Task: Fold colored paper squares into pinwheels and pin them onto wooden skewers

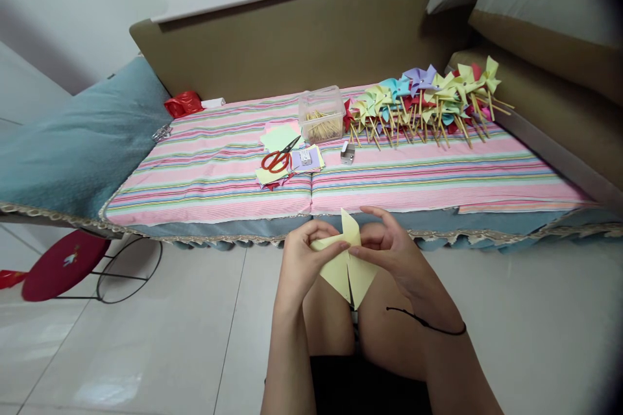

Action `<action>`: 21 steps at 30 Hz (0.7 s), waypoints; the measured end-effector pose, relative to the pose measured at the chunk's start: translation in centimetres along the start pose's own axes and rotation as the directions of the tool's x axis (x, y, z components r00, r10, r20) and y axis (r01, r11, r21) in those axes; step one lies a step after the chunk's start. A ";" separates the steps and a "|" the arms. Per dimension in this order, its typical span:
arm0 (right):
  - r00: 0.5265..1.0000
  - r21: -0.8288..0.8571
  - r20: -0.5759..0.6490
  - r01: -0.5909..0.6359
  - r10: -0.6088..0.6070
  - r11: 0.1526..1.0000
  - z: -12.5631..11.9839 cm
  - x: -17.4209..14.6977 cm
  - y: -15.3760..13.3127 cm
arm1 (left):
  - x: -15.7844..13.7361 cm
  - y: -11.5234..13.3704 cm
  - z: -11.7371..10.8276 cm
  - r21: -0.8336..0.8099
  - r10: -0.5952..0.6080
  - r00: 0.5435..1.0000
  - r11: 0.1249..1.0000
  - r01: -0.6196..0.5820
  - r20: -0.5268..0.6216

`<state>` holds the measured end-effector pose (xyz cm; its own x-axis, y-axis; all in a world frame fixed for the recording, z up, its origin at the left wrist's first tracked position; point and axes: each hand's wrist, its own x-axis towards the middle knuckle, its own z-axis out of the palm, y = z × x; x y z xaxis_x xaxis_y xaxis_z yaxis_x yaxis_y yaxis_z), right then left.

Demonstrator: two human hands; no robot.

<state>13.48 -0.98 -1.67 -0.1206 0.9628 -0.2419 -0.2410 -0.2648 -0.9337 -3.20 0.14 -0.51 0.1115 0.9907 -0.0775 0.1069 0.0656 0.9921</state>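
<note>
A pale yellow sheet of paper (360, 272), slit and partly folded, is held above my lap. My left hand (309, 256) pinches it from the left, thumb near the paper's middle. From the other side my right hand (389, 246) grips it between thumb and fingers, the two thumb tips almost meeting. One corner of the paper stands upright between the hands, and a cut runs down its lower part. Beyond the hands, on the striped cloth, red-handled scissors (277, 161) lie across coloured paper squares (280, 136). A small open box (347, 153) sits to their right.
A clear plastic box (321, 104) holds many short sticks. Finished paper pinwheels (423, 87) are piled at the right of the striped cloth (219, 162). A red bag (183, 104) lies at the far left. A red round stool (65, 266) stands on the tiled floor.
</note>
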 end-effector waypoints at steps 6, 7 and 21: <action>0.999 0.067 0.035 0.021 -0.024 0.998 0.3 -0.1 0.1 | -0.1 -0.1 0.0 0.023 0.005 1.000 1.000 -0.005 0.016; 0.999 0.074 0.040 0.023 -0.026 0.997 0.3 -0.1 0.2 | 0.0 0.0 0.0 0.025 0.007 1.000 1.000 -0.008 0.022; 0.967 0.294 -0.251 0.116 -0.041 0.949 0.2 0.9 0.3 | 0.4 0.2 2.0 -0.502 -0.148 0.988 0.858 0.111 -0.034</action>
<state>13.14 -0.21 -2.15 0.1351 0.9555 -0.2621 -0.5258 -0.1551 -0.8364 -1.20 0.31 -0.52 0.0605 0.9735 -0.2203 -0.3914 0.2262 0.8920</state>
